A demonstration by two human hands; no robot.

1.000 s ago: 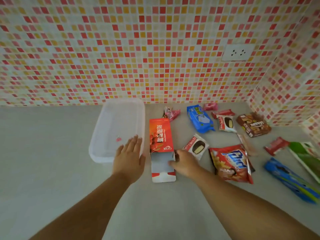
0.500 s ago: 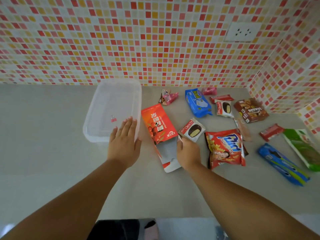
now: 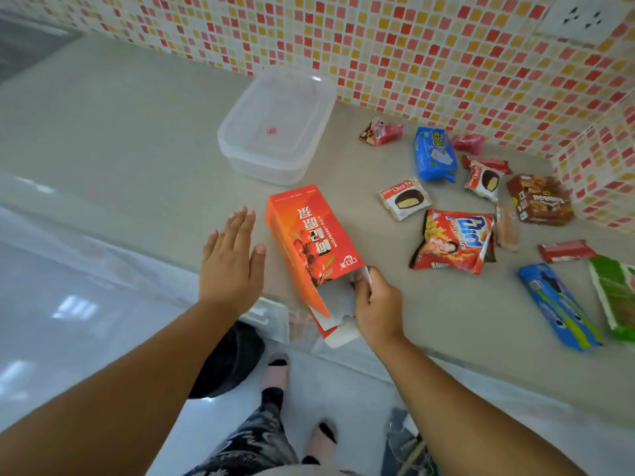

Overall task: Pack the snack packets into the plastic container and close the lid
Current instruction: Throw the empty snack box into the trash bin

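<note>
Right hand (image 3: 376, 304) pinches the open white flap end of a tall orange cardboard carton (image 3: 311, 245) lying on its side on the grey countertop (image 3: 144, 139), near the front edge. Left hand (image 3: 231, 261) flat, fingers straight and together, palm down just left of the carton, holding nothing; can't tell if it touches the counter.

Clear rectangular plastic container (image 3: 275, 125) sits beyond the carton near the mosaic tile wall (image 3: 395, 46), lid on, small red mark on top. No packets visible inside.

Snack packets lie loose on the counter to the right, all outside the container: white choco pie wrapper (image 3: 405, 198) nearest the carton, red potato snack bag (image 3: 452, 240) beside it, blue biscuit pack (image 3: 434, 154), second choco pie wrapper (image 3: 483, 179), brown cookie pack (image 3: 539, 199), long blue cookie sleeve (image 3: 558, 307), green packet (image 3: 615, 293) at frame edge, red wafer bar (image 3: 567, 250).
</note>
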